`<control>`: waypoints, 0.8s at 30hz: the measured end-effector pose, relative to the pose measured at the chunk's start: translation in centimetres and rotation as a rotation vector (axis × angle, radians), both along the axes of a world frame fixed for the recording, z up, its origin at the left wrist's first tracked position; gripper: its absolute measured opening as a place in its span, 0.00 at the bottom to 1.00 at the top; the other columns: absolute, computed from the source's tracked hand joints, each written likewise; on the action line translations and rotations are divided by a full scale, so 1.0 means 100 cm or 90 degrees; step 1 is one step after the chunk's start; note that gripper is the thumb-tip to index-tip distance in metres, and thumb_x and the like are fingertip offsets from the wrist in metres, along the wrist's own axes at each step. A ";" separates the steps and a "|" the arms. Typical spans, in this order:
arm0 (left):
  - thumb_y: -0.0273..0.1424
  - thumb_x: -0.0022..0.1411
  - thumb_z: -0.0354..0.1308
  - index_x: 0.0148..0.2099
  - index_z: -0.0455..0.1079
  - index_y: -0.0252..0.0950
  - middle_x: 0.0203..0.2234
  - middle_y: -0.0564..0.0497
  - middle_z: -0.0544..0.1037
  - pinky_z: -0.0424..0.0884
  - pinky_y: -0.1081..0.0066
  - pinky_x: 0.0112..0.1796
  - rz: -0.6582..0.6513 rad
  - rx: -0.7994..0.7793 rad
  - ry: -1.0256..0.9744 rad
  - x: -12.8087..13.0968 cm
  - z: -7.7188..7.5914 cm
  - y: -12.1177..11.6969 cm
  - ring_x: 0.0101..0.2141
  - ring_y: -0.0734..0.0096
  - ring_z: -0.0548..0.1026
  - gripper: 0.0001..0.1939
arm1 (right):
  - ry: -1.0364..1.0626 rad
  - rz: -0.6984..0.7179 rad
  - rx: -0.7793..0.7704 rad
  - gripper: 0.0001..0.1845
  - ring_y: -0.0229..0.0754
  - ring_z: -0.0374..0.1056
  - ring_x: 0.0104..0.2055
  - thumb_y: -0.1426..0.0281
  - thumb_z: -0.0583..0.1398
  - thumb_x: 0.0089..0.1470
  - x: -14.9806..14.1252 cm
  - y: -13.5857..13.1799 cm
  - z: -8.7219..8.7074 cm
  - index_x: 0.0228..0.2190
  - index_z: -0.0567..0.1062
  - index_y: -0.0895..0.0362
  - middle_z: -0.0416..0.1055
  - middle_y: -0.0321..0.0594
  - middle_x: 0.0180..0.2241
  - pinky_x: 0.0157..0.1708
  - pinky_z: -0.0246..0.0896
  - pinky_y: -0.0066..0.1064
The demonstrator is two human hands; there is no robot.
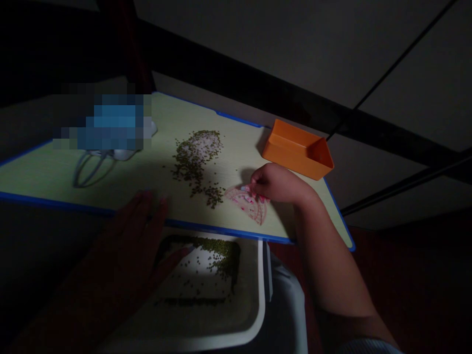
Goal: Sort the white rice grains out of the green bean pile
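My right hand (268, 182) pinches the straight edge of a clear protractor (248, 205) with pink markings, held low over the pale board (143, 172). Left of the protractor lies a loose pile of small green beans and white grains (199, 147), with darker beans trailing toward the board's near edge. My left hand (136, 231), in deep shadow, rests with fingers stretched out on that blue-rimmed edge. Its thumb reaches over a white tub (258, 305) below the board. Green beans (221, 250) are gathered along the tub's far side, and others are scattered on its bottom.
An orange open box (295, 150) stands at the board's right end, beyond my right hand. On the left sits a white device with a looped cord (90, 169), partly blurred out. Pale cabinet fronts (398, 132) rise behind and to the right.
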State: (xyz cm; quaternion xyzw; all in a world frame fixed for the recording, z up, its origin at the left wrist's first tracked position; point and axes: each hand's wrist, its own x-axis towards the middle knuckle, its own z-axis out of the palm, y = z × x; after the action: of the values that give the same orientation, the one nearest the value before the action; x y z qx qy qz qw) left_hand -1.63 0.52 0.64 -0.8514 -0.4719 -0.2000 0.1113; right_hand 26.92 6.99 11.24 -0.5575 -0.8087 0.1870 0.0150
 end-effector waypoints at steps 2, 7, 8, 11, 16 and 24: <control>0.50 0.57 0.42 0.64 0.40 0.27 0.62 0.29 0.53 0.55 0.48 0.58 0.001 0.000 -0.002 0.000 0.001 0.000 0.64 0.47 0.48 0.42 | -0.025 -0.029 0.017 0.11 0.31 0.53 0.20 0.70 0.55 0.50 0.003 0.001 0.001 0.24 0.76 0.60 0.66 0.36 0.19 0.25 0.44 0.29; 0.50 0.57 0.41 0.64 0.42 0.27 0.62 0.28 0.53 0.56 0.48 0.58 0.006 -0.015 0.009 0.000 0.003 0.001 0.63 0.46 0.49 0.41 | -0.124 -0.139 0.096 0.15 0.34 0.54 0.21 0.64 0.56 0.51 0.017 0.006 0.005 0.24 0.77 0.61 0.68 0.42 0.21 0.24 0.44 0.30; 0.50 0.57 0.41 0.64 0.42 0.27 0.62 0.29 0.53 0.56 0.48 0.58 0.004 -0.014 0.010 -0.001 0.002 0.001 0.63 0.46 0.49 0.41 | -0.146 -0.171 0.107 0.15 0.35 0.55 0.22 0.64 0.56 0.50 0.020 0.007 0.005 0.25 0.78 0.61 0.69 0.44 0.22 0.23 0.44 0.31; 0.49 0.57 0.43 0.64 0.43 0.27 0.62 0.29 0.52 0.56 0.48 0.58 0.005 -0.013 0.012 -0.003 0.000 0.002 0.63 0.45 0.49 0.41 | -0.194 -0.270 0.118 0.15 0.38 0.59 0.24 0.64 0.55 0.49 0.028 0.009 0.004 0.29 0.78 0.61 0.72 0.47 0.27 0.24 0.46 0.31; 0.54 0.56 0.38 0.64 0.41 0.27 0.61 0.29 0.53 0.56 0.48 0.57 0.005 0.002 0.030 -0.005 -0.006 0.006 0.63 0.45 0.49 0.43 | -0.223 -0.386 0.128 0.15 0.40 0.64 0.29 0.67 0.55 0.49 0.035 0.010 0.004 0.35 0.78 0.60 0.74 0.49 0.33 0.27 0.50 0.29; 0.53 0.57 0.37 0.64 0.40 0.28 0.60 0.28 0.56 0.60 0.48 0.55 -0.005 0.074 0.043 -0.008 -0.013 0.010 0.62 0.45 0.51 0.43 | 0.121 -0.348 0.359 0.15 0.33 0.55 0.24 0.65 0.53 0.56 0.042 0.018 0.003 0.23 0.71 0.60 0.65 0.36 0.21 0.25 0.44 0.26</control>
State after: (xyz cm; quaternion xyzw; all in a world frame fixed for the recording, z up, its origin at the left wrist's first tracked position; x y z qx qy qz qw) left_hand -2.41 1.50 -0.69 -0.8514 -0.4525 -0.1989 0.1754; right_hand 31.16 8.74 11.49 -0.7060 -0.6455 -0.0023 0.2915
